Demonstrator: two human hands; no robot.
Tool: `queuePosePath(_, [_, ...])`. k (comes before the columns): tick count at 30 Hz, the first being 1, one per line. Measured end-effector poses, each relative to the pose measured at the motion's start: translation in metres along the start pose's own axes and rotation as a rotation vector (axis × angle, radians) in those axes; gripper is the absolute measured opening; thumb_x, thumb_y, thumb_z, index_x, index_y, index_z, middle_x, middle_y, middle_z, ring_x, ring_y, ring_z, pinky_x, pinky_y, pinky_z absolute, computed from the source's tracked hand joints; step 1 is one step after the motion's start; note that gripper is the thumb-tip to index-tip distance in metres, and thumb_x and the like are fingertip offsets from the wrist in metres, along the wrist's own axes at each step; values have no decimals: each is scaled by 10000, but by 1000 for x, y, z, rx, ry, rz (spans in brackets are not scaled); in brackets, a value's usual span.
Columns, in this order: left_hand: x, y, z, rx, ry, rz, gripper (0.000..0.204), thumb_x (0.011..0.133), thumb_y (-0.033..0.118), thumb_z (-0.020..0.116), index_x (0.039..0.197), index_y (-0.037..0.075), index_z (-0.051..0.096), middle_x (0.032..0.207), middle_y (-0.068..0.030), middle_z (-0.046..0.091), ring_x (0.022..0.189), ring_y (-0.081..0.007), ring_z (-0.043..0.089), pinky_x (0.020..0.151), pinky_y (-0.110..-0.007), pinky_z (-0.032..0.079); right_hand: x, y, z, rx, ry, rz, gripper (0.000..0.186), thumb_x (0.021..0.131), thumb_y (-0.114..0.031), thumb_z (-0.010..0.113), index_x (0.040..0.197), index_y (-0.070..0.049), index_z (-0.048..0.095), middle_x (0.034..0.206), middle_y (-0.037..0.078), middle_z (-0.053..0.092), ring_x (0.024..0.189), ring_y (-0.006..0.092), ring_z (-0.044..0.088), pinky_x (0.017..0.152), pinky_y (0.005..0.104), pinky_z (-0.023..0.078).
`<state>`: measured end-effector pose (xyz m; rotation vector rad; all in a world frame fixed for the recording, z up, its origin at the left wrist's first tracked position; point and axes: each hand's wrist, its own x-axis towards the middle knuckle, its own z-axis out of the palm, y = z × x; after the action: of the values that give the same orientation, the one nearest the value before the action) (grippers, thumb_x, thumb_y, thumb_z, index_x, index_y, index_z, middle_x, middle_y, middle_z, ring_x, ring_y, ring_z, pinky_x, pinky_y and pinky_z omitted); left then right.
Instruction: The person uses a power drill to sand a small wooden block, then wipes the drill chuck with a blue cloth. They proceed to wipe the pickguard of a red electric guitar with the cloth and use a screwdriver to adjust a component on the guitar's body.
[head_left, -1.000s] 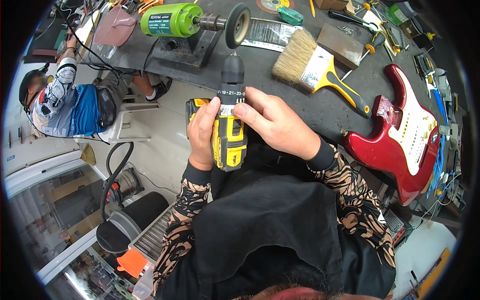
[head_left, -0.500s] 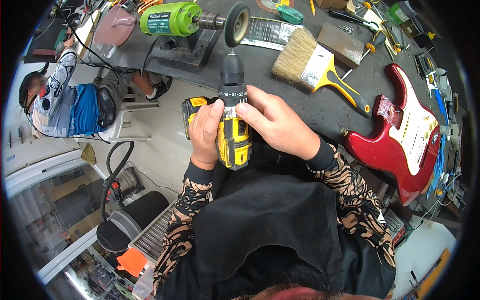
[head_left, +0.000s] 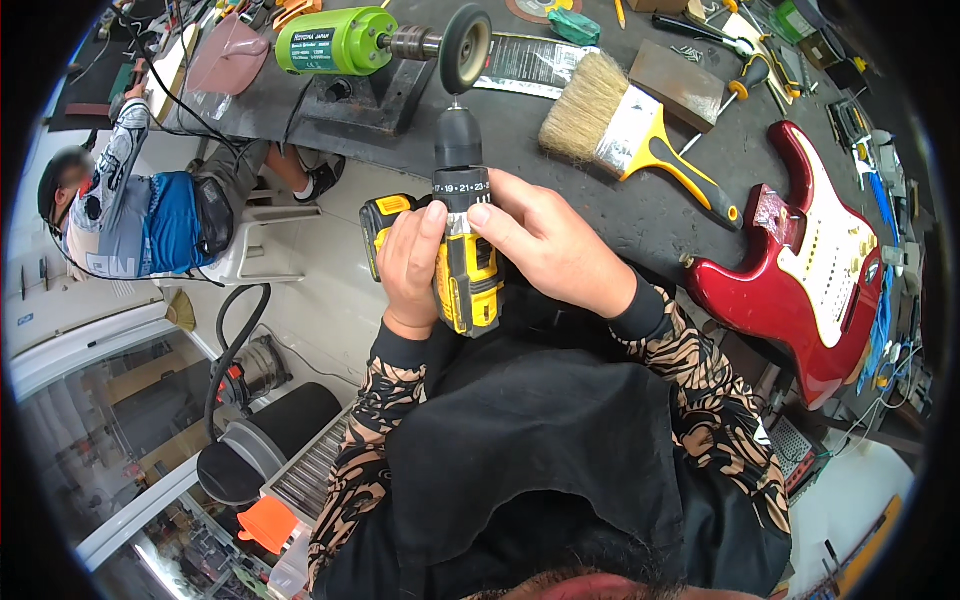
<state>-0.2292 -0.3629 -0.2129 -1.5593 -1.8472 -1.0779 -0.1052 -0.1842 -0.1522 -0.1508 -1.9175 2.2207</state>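
Note:
A yellow and black cordless drill [head_left: 470, 285] lies on its side between my hands, its black chuck pointing away from me and a thin bit at the tip. My left hand [head_left: 408, 265] wraps round the drill's left side, by the battery [head_left: 385, 222] that sticks out to the left. My right hand [head_left: 550, 240] grips the drill from the right, thumb on the body just behind the numbered collar [head_left: 462, 187]. Most of my right fingers are hidden under the tool. The chuck reaches the near edge of the dark workbench [head_left: 400, 165].
On the bench stands a green bench grinder [head_left: 335, 42] with a round wheel [head_left: 466, 48]. A wide paintbrush [head_left: 640, 140] and a metal block [head_left: 678, 85] lie to its right. A red electric guitar body [head_left: 790, 270] rests at the right edge. Another person [head_left: 150, 210] sits at far left.
Both hands keep the same grip on the drill. The whole view has shifted very slightly; nothing was taken up or let go.

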Motion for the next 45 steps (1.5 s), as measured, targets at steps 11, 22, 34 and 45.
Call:
queuePosePath(11, [3, 2, -1, 11, -7, 5, 765, 930, 14, 795, 1623, 80, 479, 1030, -184, 700, 814, -363, 683, 689, -447, 548, 0, 0, 2, 30, 20, -25, 352, 1155, -274, 606, 1301, 43, 654, 1029, 160, 775, 923, 192, 709, 859, 377, 578])
queuePosePath(22, [1, 1, 0, 3, -5, 4, 760, 926, 21, 797, 1618, 67, 485, 1018, -180, 697, 811, -361, 686, 688, -452, 548, 0, 2, 2, 17, 28, -32, 350, 1153, -280, 607, 1259, 51, 652, 1021, 179, 778, 910, 223, 722, 853, 385, 581])
queuePosePath(34, [5, 2, -3, -6, -15, -6, 746, 920, 17, 795, 1609, 52, 509, 996, -171, 685, 793, -355, 675, 670, -452, 539, -1, -7, -4, 28, -53, 101, 390, 1192, -242, 572, 1436, 60, 609, 1234, 64, 710, 1144, 113, 629, 1023, 317, 535])
queuePosePath(45, [9, 0, -3, -11, -21, 3, 737, 927, 12, 789, 1609, 53, 514, 998, -167, 682, 810, -356, 681, 694, -453, 549, 0, 1, 3, 54, 42, -2, 382, 1159, -273, 597, 1330, 64, 644, 1098, 181, 785, 997, 221, 741, 916, 387, 578])
